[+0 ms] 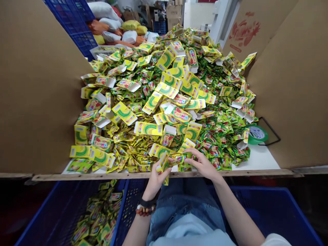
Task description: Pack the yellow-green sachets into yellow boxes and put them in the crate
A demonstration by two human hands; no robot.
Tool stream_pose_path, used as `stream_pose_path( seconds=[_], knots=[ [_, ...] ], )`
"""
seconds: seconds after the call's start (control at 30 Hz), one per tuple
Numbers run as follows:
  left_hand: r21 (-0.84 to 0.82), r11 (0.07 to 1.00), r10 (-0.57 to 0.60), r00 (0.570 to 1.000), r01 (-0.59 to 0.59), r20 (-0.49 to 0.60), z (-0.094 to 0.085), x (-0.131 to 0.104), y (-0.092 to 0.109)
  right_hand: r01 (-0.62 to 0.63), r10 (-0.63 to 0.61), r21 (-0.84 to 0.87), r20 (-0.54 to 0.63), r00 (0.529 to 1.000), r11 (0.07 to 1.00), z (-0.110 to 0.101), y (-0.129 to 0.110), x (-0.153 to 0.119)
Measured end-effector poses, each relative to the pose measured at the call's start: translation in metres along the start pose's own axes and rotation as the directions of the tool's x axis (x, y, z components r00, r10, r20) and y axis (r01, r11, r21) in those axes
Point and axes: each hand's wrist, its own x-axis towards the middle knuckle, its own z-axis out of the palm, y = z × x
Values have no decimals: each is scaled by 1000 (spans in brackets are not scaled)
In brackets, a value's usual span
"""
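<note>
Pale blue cloth [191,232] of my top is closest, at the bottom of the view, with my blue jeans [188,198] just beyond it. A small yellow carton [163,163] stands tilted in my left hand [158,175], between the thumb and the curled fingers, above the front edge of the table [261,160]. My right hand [201,164] is just to the right of it, palm down, fingertips at a small green packet [185,158] beside the carton; whether they pinch it, I cannot tell. Round my left wrist sit a black band [148,202] and a string of brown beads [145,210].

Right past my fingers rises a big heap: loose yellow cartons [148,128], several with white end flaps sticking out, lie over shiny green packets [215,150] and, towards the front left, yellow packets [123,155]. The tabletop shows white at the front corners, with a wooden strip [102,176] along its near edge. On the right, a roll of green tape [257,135] lies against the heap, by a thin black frame [277,136].

Brown cardboard walls the heap on the left [36,89] and right [294,89]. Below the table, a blue crate [51,215] on my left holds more cartons and packets; another blue crate [271,212] sits on my right. Farther back are stacked blue crates [74,20], white, orange and yellow sacks [110,24], and brown boxes [174,12].
</note>
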Motion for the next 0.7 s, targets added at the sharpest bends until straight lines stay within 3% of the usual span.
stream_pose_path(
  seconds=[0.07, 0.2, 0.33, 0.47, 0.53, 0.6, 0.7],
  knots=[
    [65, 998, 8, 1000, -10, 24, 1, -4, 3, 25, -24, -19, 63, 998, 999, 1, -5, -1],
    [200, 971, 111, 989, -129, 100, 9, -5, 16, -46, 50, -32, 111, 993, 998, 7, -5, -1],
    [320, 917, 178, 961, -239, 210, 20, -1, 30, -122, 122, 23, 10, 993, 992, 11, 2, -3],
    [556, 777, 298, 950, -295, 87, 23, 3, 32, -160, 181, 129, -170, 969, 979, 2, 2, -6],
    [626, 711, 331, 938, -320, 103, 23, 2, 30, -129, 167, 172, -228, 959, 977, -7, -1, -9],
    [667, 658, 329, 930, -350, 164, 24, 1, 27, -107, 156, 197, -250, 956, 974, -15, -5, -13],
    [691, 608, 315, 918, -391, 242, 28, -1, 23, -125, 167, 228, -174, 971, 966, -23, -12, -18]
  ],
)
